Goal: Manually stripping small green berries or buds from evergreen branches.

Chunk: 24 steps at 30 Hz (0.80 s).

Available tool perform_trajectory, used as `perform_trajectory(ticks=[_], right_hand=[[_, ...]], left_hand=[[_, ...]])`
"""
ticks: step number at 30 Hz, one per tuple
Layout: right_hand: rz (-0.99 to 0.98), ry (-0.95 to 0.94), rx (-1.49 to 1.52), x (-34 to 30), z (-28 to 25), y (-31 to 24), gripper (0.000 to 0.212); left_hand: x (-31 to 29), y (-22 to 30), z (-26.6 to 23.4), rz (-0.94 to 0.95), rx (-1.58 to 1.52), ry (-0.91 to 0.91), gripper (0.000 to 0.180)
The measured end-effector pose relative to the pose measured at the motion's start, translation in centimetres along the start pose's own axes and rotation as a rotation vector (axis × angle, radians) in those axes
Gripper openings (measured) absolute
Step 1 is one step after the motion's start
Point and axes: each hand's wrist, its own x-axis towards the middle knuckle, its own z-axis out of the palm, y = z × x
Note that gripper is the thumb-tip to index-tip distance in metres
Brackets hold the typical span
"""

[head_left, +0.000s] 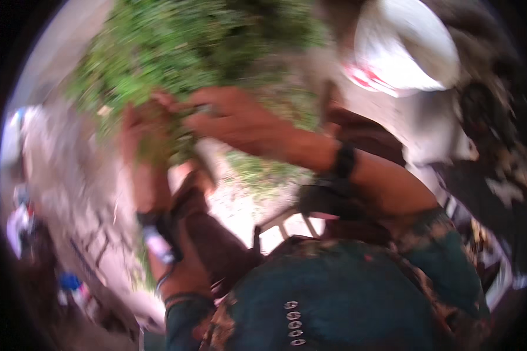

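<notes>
Big heap of greens [205,44], both hands in close, one small bunch [183,142] between them.
So the leafy pile fills the top of the view, with a white bucket [392,47] off to the right and some loose greens [266,172] scattered on the ground nearer the body. The right hand [228,114] comes across to the left hand [149,126] right at the pile's near edge; its fingers look curled shut on that bunch. Left fingers: too smeared by blur, honestly can't tell if they're gripping. My read is they're mid-handling, sorting out a handful rather than reaching for one. I'd say the next move calls for a secure hold on those stems, with the fingertips doing the fine work.
</notes>
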Motion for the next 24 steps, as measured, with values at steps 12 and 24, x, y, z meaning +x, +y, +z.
perform_trajectory(ticks=[12,24], right_hand=[[0.083,0.214,-0.077,1.4,0.7,1.2,0.027],[0.028,0.177,-0.212,2.9,0.0,2.2,0.024]], left_hand=[[-1.8,-3.6,5.4,0.062,1.085,0.412,0.048],[-1.7,-3.0,3.6,0.156,1.383,0.513,0.037]])
